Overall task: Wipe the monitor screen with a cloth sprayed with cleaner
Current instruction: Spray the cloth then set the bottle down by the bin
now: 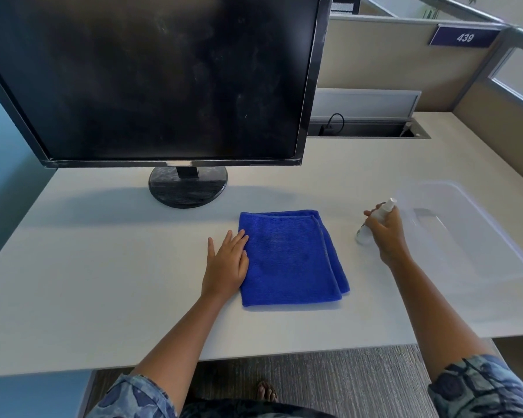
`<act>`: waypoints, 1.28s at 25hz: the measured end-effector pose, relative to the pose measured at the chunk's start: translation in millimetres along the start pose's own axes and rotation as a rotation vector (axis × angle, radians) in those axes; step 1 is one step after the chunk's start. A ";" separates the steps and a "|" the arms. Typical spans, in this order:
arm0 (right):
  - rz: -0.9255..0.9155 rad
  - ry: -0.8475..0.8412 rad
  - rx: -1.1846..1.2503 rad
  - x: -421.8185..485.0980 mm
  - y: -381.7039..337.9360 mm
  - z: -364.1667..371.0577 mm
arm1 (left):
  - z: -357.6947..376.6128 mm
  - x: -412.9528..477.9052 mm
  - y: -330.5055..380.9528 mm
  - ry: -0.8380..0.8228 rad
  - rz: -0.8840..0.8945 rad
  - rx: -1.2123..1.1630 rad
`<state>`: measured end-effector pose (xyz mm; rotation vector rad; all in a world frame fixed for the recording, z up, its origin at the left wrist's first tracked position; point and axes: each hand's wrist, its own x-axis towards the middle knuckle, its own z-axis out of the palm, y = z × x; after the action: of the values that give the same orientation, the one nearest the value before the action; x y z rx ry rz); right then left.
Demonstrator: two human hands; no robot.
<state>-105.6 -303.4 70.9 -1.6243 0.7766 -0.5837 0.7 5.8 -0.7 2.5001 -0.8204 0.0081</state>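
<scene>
A black monitor (151,76) with a dusty, smudged dark screen stands on a round base at the back left of the white desk (103,297). A folded blue cloth (290,257) lies flat in front of it. My left hand (227,263) rests flat on the desk with fingers apart, its fingertips touching the cloth's left edge. My right hand (385,233) is closed around a small clear spray bottle (375,220) with a white nozzle, tilted, its bottom on or just above the desk to the right of the cloth.
A clear plastic lid (471,236) lies on the desk right of the bottle. A cable trough (369,129) with a black cable sits at the back by the beige partition. The desk's front edge is close to my body.
</scene>
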 end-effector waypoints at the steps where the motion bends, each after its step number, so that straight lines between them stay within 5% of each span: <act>1: -0.010 0.003 -0.004 0.3 1.2 -0.5 | 0.2 0.1 -0.1 0.000 0.001 0.000; 32: 0.015 -0.151 -0.156 -15.1 8.9 -23.1 | -2.2 -0.5 -0.2 -0.006 -0.013 0.004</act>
<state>-134.0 -307.8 67.2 -1.7820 0.7365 -0.3922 0.6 7.3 1.0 2.5098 -0.8077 -0.0025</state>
